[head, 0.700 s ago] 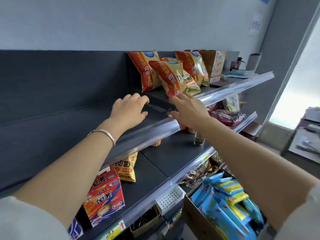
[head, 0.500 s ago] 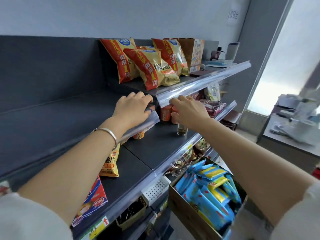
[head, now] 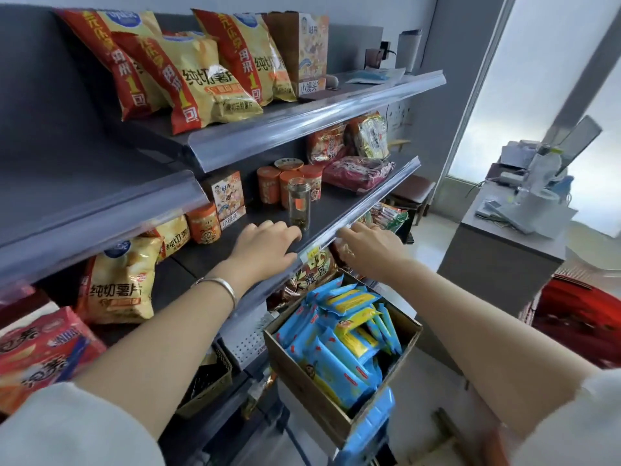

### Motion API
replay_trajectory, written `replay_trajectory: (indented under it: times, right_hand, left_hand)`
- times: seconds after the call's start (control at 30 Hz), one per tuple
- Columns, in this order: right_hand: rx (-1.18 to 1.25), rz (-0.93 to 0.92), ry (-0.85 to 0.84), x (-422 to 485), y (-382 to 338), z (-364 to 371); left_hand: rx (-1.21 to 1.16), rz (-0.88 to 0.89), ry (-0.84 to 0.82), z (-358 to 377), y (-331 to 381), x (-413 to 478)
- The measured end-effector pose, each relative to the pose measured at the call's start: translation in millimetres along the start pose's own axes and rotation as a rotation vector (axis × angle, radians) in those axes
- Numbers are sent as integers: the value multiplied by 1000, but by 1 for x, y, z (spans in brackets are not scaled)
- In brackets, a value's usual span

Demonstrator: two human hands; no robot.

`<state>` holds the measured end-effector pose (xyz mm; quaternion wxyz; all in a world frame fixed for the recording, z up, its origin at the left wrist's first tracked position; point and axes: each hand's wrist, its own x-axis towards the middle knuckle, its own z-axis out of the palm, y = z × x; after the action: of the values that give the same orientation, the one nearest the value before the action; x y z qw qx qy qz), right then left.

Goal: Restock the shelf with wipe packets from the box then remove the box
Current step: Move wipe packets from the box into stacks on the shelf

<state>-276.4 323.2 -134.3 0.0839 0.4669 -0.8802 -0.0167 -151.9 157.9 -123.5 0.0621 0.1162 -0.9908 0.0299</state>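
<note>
A brown cardboard box (head: pixel 304 376) sits low in front of the shelving, packed with several blue and yellow wipe packets (head: pixel 339 334). My left hand (head: pixel 265 248), bracelet on the wrist, rests palm down on the dark middle shelf (head: pixel 258 213) near its front edge, fingers relaxed and holding nothing. My right hand (head: pixel 368 245) reaches just under and against the clear price rail (head: pixel 376 200) of that shelf, fingers extended, empty. Both hands are above the box and apart from it.
Yellow-red chip bags (head: pixel 201 75) fill the top shelf. Orange cans (head: pixel 285 183), a glass jar (head: pixel 299 205) and a small carton (head: pixel 228 200) stand on the middle shelf close to my left hand. A counter (head: pixel 504 237) with clutter stands at right, a red object (head: pixel 578 314) beside it.
Both hands dropped from the upper shelf's edge down to the middle shelf. The view tilted down, and the box of wipe packets shows more fully.
</note>
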Motion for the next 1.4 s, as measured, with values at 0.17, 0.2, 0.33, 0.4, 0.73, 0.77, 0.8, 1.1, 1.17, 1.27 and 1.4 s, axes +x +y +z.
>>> replay_trajectory:
  times: [0.17, 0.2, 0.33, 0.4, 0.73, 0.77, 0.8, 1.1, 1.17, 1.27, 1.4]
  right_hand:
    - [53, 7, -96, -19, 20, 45]
    - [58, 5, -116, -22, 22, 53]
    - [83, -7, -183, -35, 27, 79]
    - [94, -3, -231, -42, 27, 92]
    - [211, 122, -470, -74, 16, 151]
    - [223, 137, -486, -77, 15, 155]
    - [232, 152, -499, -79, 14, 158]
    - [255, 199, -519, -86, -7, 183]
    - [234, 173, -510, -86, -12, 185]
    - [183, 165, -489, -87, -21, 189]
    - [198, 195, -482, -84, -29, 188]
  left_hand:
    - [-10, -6, -116, 37, 30, 3]
    - [-13, -4, -134, 43, 35, 4]
    - [-39, 10, -200, 65, 53, 6]
    - [-73, 37, -240, 75, 61, 5]
    - [-109, 176, -460, 135, 84, -10]
    - [-105, 196, -474, 141, 85, -11]
    - [-97, 216, -489, 146, 86, -12]
    - [66, 317, -481, 189, 86, -27]
    - [89, 318, -466, 195, 81, -33]
    - [71, 309, -451, 199, 72, -41]
    - [58, 298, -395, 194, 61, -44]
